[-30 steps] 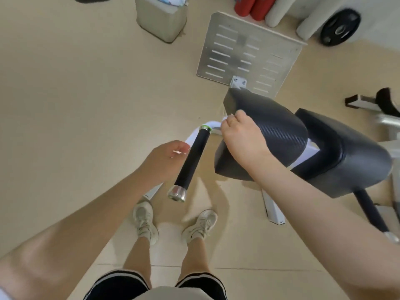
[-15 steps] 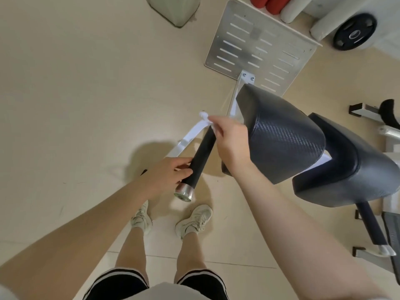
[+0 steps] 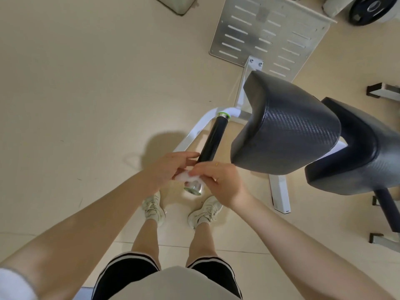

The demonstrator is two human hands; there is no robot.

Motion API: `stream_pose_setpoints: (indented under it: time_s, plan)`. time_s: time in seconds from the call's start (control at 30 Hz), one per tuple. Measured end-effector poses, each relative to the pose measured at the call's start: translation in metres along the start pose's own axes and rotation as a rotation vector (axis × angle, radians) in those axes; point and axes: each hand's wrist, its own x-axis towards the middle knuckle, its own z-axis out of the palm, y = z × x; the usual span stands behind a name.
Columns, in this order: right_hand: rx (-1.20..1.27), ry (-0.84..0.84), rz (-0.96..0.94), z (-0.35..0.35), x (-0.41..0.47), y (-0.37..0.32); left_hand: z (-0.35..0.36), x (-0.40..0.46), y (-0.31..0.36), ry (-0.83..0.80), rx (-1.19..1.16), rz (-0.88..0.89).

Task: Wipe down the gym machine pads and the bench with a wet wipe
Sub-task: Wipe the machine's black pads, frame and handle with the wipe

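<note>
The large black pad (image 3: 287, 126) stands up and to the right of both hands, nearer the right hand (image 3: 218, 180), while the black handle (image 3: 211, 140) runs lengthwise away from them, and the wet wipe (image 3: 185, 177) is pinched between right and left hand (image 3: 171, 167) fingers at its near end.

Wipe (image 3: 184, 176) betw both hands, on handle (image 3: 211, 140), pad (image 3: 285, 131) right

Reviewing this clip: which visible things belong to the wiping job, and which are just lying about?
Job: wet wipe, held by left hand and right hand; handle; front pad; rear pad.
Lying about: weight plate, metal footplate.
</note>
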Motion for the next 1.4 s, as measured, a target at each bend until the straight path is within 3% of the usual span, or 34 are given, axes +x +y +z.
stream_pose_setpoints:
  time_s: [0.13,0.3,0.4,0.63,0.77,0.93,1.0,1.07,1.2,1.27,1.4]
  plan:
    - [-0.054,0.426,0.337,-0.012,0.039,0.018,-0.002,0.003,-0.002,-0.024,0.006,-0.02]
    - [-0.007,0.499,0.626,0.007,0.057,0.032,-0.002,0.002,0.001,-0.011,0.007,-0.046]
    - [0.016,0.548,0.535,0.018,0.03,0.027,-0.001,-0.003,0.0,-0.042,-0.002,-0.052]
    - [0.058,0.296,0.321,0.023,-0.03,0.0,-0.003,-0.003,0.003,-0.074,-0.044,-0.036]
    - [-0.134,0.38,0.347,-0.002,0.037,-0.002,-0.005,-0.003,-0.001,-0.063,-0.015,-0.045]
    - [-0.728,-0.222,0.423,-0.008,0.108,0.029,-0.024,-0.007,0.0,0.034,0.058,-0.016]
    - [-0.924,-0.394,0.324,-0.008,0.099,0.015,-0.032,-0.01,-0.001,0.064,0.032,-0.015]
    - [-1.022,-0.461,0.184,-0.005,0.077,0.002,-0.037,-0.014,-0.001,0.08,0.001,-0.018]
    - [-0.647,-0.518,0.223,0.0,0.039,-0.024,-0.032,-0.026,0.013,0.109,-0.013,-0.011]
    - [-0.422,-0.469,0.186,-0.005,0.019,-0.037,-0.024,-0.034,0.031,0.107,0.032,0.025]
    - [0.095,0.127,0.442,-0.052,-0.008,-0.061,0.007,-0.05,0.074,0.017,0.17,0.181]
